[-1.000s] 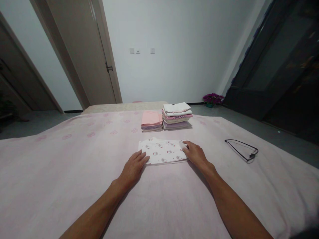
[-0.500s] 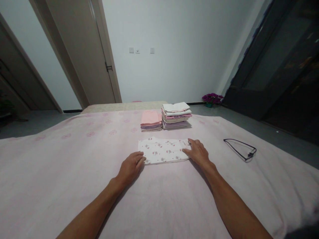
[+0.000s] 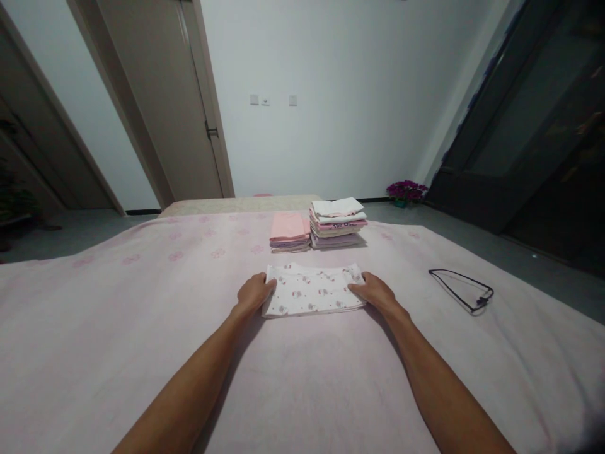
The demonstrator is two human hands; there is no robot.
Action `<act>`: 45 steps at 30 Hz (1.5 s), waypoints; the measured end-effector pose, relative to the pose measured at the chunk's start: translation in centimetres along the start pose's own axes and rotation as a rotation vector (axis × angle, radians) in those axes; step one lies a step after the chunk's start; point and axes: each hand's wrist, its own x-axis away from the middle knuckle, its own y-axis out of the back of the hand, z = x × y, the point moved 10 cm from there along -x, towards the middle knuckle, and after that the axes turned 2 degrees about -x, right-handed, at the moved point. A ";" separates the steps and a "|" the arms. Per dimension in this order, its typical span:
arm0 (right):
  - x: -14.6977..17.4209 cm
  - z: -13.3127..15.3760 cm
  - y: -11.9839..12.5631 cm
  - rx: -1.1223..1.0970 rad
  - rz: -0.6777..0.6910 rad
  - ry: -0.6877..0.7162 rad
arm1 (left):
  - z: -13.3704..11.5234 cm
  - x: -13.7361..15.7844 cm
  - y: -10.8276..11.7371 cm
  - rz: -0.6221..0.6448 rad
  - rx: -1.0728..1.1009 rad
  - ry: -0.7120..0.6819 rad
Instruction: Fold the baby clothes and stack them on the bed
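Observation:
A folded white garment [image 3: 314,291] with small grey and red prints lies in front of me, its long side running left to right. My left hand [image 3: 256,291] grips its left edge, thumb on top and fingers beneath or behind it. At the right edge, my right hand [image 3: 375,291] holds it the same way, the thumb resting on the print. Behind the garment stand two stacks of folded clothes: a low one [image 3: 289,230] topped with pink, and a taller one [image 3: 337,222] topped with white.
A pale pink flowered sheet [image 3: 312,378] covers the broad surface under everything. Black-framed glasses or a similar thin dark loop [image 3: 460,290] lie to the right. Purple flowers [image 3: 406,190] stand on the floor by the wall, and a door [image 3: 161,101] is at the back left.
My left hand has moved up along the garment's left edge and now grips it. The right hand has closed on the right edge. Both stacks stay in place.

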 end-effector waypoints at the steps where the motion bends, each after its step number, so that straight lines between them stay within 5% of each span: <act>1: 0.1 0.2 0.1 0.011 -0.020 -0.001 | -0.1 0.2 0.0 -0.025 -0.009 -0.002; 6: 1.1 3.0 -0.2 -0.229 -0.066 0.091 | 1.4 0.6 1.7 -0.143 -0.030 0.002; 11: 2.2 8.6 -2.7 -0.642 0.012 0.195 | 6.9 1.1 6.0 -0.220 -0.084 0.060; 17: 3.2 13.9 -5.9 -0.343 0.067 0.222 | 12.1 3.3 7.8 -0.217 -0.207 0.140; 20: 3.5 14.1 -5.5 -0.176 0.062 0.225 | 11.1 4.3 8.3 -0.294 -0.305 0.090; 23: 4.7 14.3 -3.2 -0.032 -0.118 0.297 | 7.7 5.2 8.4 -0.393 -0.368 -0.124; 25: 6.1 15.6 -2.2 0.063 -0.211 0.412 | 5.7 5.5 7.4 -0.385 -0.319 -0.286; 28: 7.5 17.9 -3.1 0.171 -0.142 0.564 | 4.6 5.4 5.2 -0.315 -0.283 -0.426; 33: 6.7 20.0 -4.2 0.328 -0.006 0.583 | 5.6 4.8 2.3 -0.212 -0.355 -0.447; 45: 4.3 19.7 -4.2 0.342 0.147 0.392 | 6.0 4.9 2.3 -0.219 -0.379 -0.424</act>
